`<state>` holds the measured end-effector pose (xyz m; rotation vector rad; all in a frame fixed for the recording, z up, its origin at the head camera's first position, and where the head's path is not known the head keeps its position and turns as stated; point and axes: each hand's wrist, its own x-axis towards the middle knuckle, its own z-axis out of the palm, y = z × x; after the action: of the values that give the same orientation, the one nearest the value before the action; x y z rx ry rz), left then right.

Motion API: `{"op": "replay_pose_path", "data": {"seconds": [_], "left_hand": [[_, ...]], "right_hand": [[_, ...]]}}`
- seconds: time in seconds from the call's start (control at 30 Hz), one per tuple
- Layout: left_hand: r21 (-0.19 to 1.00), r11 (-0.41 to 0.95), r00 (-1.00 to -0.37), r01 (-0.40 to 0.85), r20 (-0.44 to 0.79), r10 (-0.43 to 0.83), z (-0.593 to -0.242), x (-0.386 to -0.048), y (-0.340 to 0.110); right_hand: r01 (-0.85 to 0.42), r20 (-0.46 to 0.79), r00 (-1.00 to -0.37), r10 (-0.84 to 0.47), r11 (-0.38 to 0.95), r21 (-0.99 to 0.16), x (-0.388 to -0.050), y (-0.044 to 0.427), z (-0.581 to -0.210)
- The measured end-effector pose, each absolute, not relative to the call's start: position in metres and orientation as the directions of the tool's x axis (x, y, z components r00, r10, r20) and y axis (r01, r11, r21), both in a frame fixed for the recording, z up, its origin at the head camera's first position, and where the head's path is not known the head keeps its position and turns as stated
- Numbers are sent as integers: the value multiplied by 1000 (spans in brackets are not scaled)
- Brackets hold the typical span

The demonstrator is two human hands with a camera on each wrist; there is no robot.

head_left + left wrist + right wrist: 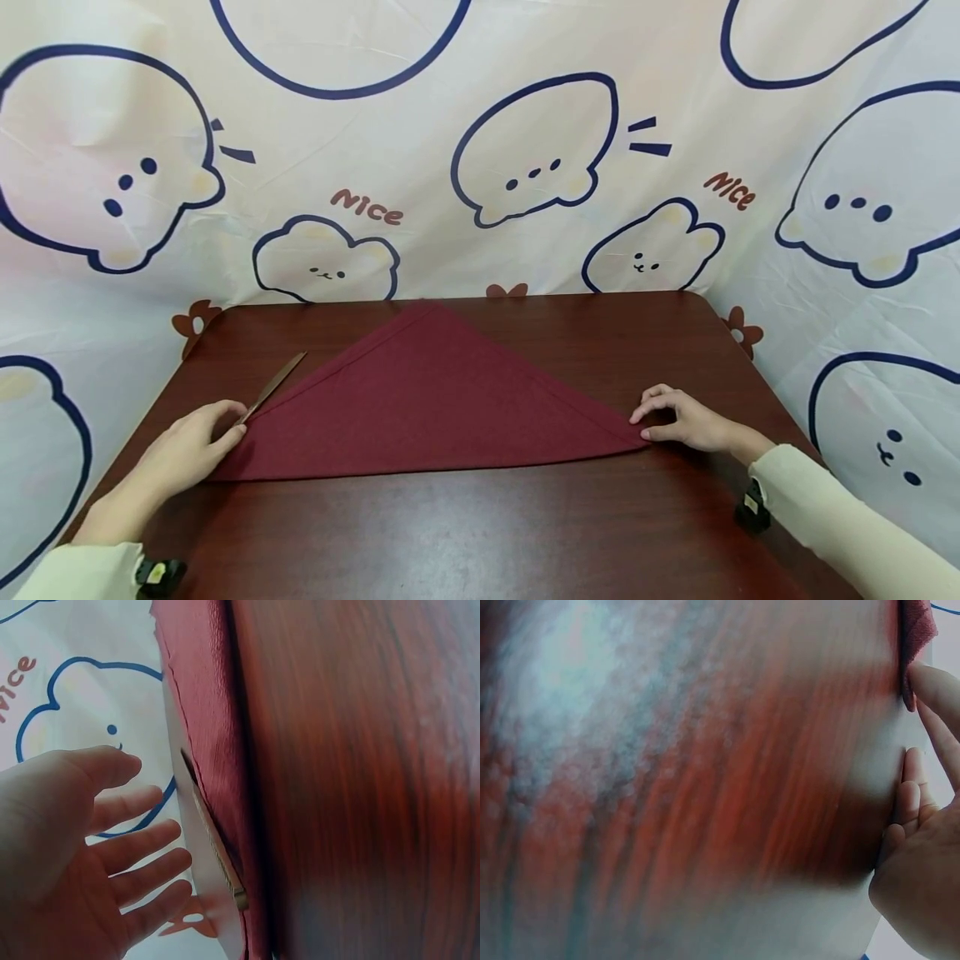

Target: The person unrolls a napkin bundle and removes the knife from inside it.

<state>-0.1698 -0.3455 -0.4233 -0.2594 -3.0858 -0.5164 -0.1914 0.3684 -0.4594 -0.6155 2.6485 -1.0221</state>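
Note:
A maroon cloth [442, 400] lies folded into a wide triangle, its long straight edge towards me and its peak at the table's far edge. Along its left slope rests a slim, pointed brown-gold stick-like thing [279, 380]; its kind is unclear. My left hand [183, 446] is over the cloth's left corner, by the near end of that thing. In the left wrist view its fingers [154, 866] are spread and apart from it. My right hand [686, 421] is at the cloth's right corner, thumb and fingertips touching it, some fingers loosely bent.
The dark brown wooden table [480, 533] reflects light at its front. A pale sheet [420, 150] printed with cartoon outlines hangs behind and at both sides. A dark strapped device [753, 505] sits at the right wrist, another [161, 577] at the left.

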Motion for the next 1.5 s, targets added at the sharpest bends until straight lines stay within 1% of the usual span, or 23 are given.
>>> {"op": "replay_pose_path", "data": {"seconds": [0.23,0.43,0.63,1.03,1.2,1.33,1.5], "left_hand": [[370,911,-982,184,30,186,-431,-172,-342],[378,906,-981,190,31,193,-436,-178,-342],[386,898,-976,213,36,216,-435,-185,-344],[439,881,-976,177,-35,214,-433,-193,-351],[464,869,-976,169,-45,214,-434,-196,-355],[513,840,-967,178,-65,245,-433,-200,-361],[579,797,-949,173,-117,291,-432,-204,-368]], "right_hand": [[-291,-71,-884,-463,661,-692,-189,367,-460],[-279,-86,-884,-459,667,-691,-190,367,-460],[-293,-71,-886,-458,674,-678,-190,368,-458],[-292,-70,-889,-453,676,-676,-188,366,-456],[-302,-63,-887,-458,677,-671,-188,366,-456],[-304,-63,-885,-461,675,-672,-188,366,-455],[-294,-70,-888,-454,679,-673,-188,365,-455]]}}
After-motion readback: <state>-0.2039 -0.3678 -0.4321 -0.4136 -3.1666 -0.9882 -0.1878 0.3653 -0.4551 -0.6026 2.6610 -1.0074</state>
